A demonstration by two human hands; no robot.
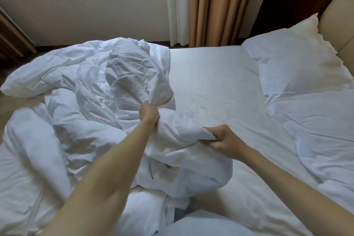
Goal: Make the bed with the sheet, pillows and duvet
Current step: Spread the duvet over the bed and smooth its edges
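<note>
Both hands grip the duvet [80,90]: left hand [150,114] bunches a fold farther out, right hand [223,140] pinches an edge nearer me. From here I read the bulk heaped to the left, toward the bed's foot; bare sheet [214,82] and pillows [298,63] lie right. I'd judge the pull must run rightward, right hand leading.

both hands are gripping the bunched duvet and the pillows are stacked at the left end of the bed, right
Not quite. The head view shows the left hand and right hand both gripping the bunched duvet, but the pillows lie at the right end of the bed, by the headboard, not the left. The duvet is what is heaped on the left.
</note>
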